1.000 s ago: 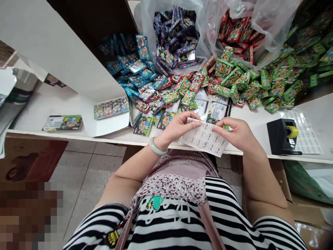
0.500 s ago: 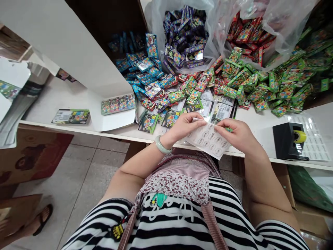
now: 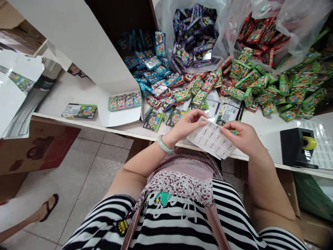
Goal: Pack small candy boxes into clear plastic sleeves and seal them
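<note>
Sticker sheet [image 3: 214, 140] held over worktop's [image 3: 273, 128] front edge, lower part overhanging. Left hand [image 3: 186, 125] pinches its far corner, thumb on top; right hand [image 3: 241, 136] pinches far edge farther right. Printed cards [image 3: 153, 120] near front edge, coloured boxes [image 3: 260, 83] heaped behind. Tape dispenser [image 3: 296, 147] right, by front edge.

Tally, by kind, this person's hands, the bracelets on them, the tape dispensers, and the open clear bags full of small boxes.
Left hand, right hand: 2
Bracelet: 1
Tape dispenser: 1
Purple-box bag, red-box bag: 2
Total: 6
</note>
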The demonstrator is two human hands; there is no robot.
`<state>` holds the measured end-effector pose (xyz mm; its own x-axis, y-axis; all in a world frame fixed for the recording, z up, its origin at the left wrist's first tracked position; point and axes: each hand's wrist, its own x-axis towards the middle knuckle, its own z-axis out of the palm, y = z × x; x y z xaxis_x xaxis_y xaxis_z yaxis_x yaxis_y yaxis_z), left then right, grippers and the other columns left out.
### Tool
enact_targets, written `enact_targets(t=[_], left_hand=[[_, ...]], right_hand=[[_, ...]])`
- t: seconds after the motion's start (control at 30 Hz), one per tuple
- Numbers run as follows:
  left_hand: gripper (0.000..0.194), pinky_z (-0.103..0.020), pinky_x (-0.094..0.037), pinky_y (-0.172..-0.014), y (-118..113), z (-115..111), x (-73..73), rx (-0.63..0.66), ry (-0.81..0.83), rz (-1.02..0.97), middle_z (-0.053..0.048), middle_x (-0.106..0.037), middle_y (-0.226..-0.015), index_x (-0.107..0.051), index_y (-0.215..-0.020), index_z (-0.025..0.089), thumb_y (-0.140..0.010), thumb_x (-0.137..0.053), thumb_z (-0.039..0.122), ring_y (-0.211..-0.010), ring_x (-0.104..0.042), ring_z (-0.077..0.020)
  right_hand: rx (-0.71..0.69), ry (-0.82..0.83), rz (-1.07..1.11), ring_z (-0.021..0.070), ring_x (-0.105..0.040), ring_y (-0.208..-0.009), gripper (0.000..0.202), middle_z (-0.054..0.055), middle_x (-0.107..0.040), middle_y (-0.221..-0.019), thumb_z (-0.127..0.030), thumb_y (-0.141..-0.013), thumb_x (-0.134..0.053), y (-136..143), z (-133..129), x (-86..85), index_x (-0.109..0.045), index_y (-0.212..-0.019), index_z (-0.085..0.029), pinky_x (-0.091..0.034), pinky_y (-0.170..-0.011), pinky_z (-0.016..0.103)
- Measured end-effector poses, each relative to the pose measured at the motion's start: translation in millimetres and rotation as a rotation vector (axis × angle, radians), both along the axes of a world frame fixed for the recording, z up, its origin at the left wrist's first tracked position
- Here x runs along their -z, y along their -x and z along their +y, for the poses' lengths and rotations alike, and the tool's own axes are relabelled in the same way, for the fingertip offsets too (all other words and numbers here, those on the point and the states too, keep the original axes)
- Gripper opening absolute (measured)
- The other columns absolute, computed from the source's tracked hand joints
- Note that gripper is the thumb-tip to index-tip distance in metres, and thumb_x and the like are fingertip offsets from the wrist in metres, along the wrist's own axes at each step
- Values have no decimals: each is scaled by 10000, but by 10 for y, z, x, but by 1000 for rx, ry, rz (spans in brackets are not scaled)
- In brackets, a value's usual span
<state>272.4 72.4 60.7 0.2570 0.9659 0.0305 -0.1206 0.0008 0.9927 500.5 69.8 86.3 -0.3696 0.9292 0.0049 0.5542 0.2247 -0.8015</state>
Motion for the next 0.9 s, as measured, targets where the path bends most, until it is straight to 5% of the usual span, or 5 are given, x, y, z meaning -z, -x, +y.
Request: enact_targets(t=[0.33,0.57,0.7,0.9], left_hand=[[278,-243,-456,-662,51,16,52,57,73,62,1,-619,-822,-606,-869,185,-736,-757,378,-727,-562,-106],[326,-214,-397,-616,74,62,127,-98,125,35,43,-529,-729,-570,-805,181,-715,-783,411,-658,-480,-79],[371,-214,-396,-622,38,110,128,-58,173,-14,48,-532,-729,-560,-815,176,-661,-819,394,-652,-493,-75],[351,-208,-339,-526,-110,250,160,45,300,0,54,-527,-670,-563,-789,173,-624,-821,344,-566,-466,-66]], right_hand=[[37,110,72,177,-596,-605,261,19,-670,-660,-435,-808,-650,-3,59,46,-654,-685,-204,-455,-528,285],[86,173,209,210,-663,-776,486,22,-717,-838,-432,-689,-787,-210,76,183,-662,-1109,-222,-545,-705,347],[194,293,373,186,-667,-754,396,4,-697,-832,-409,-699,-768,-344,43,320,-641,-1032,-237,-555,-708,328],[373,262,469,175,-619,-686,334,-25,-626,-746,-368,-689,-746,-496,-24,499,-621,-977,-252,-540,-668,326]])
